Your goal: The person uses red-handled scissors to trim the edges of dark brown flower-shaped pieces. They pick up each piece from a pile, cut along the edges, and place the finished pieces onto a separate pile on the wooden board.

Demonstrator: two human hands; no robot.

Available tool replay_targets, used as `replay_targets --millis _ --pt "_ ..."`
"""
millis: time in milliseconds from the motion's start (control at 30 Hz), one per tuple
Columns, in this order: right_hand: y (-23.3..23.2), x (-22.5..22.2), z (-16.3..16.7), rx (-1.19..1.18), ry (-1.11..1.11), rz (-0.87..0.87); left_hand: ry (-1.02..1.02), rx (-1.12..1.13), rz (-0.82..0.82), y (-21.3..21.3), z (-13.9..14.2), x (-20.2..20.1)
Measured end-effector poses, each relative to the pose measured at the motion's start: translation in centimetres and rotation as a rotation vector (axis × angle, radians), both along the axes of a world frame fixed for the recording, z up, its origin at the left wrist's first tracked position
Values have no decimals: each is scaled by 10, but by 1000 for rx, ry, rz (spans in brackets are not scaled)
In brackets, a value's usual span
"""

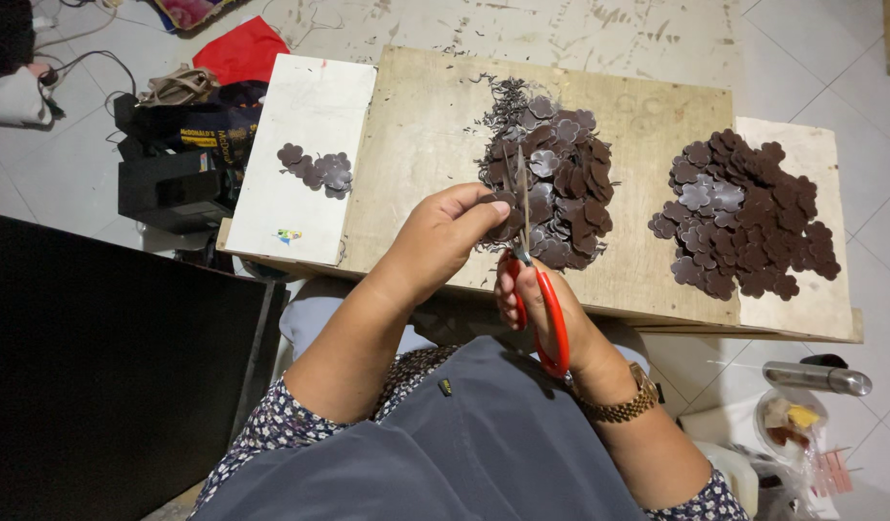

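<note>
My left hand (443, 234) pinches a dark brown flower-shaped piece (504, 207) over the near edge of a low wooden board (426, 125). My right hand (546, 309) grips red-handled scissors (537, 289), blades pointing up against that piece. Just beyond lies a middle heap of brown flower cutouts (561, 183) with thin trimmings (503, 96) above it. A second, larger heap (744, 217) sits at the right end. A small cluster of cutouts (318, 169) rests on a white panel (300, 116) at the left.
A gold watch (624, 400) is on my right wrist. Dark bags and a black box (175, 164) sit on the tiled floor at left, with a red cloth (244, 48) behind. A metal cylinder (817, 378) and a plastic container (788, 420) lie at lower right.
</note>
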State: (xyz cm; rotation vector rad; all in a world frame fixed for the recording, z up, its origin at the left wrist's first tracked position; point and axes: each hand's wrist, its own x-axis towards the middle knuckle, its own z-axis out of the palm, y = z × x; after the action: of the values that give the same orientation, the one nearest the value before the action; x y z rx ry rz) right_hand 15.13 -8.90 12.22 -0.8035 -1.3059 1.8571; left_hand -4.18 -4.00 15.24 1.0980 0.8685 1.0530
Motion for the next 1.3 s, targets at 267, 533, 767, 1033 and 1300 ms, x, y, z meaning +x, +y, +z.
replay_targets --millis 267,533,767,1033,1300 --pt "0 1 -3 -3 -49 -2 41 38 28 1 -2 -1" --pt "2 2 -5 -23 -84 5 61 55 59 4 -6 -3" --pt "1 3 -5 -47 -87 2 -19 34 59 4 -5 -3" --pt "2 2 -10 -36 -150 -48 -72 -18 70 6 -4 -5" --pt "5 8 -19 -25 -75 90 66 -64 94 7 -3 -8"
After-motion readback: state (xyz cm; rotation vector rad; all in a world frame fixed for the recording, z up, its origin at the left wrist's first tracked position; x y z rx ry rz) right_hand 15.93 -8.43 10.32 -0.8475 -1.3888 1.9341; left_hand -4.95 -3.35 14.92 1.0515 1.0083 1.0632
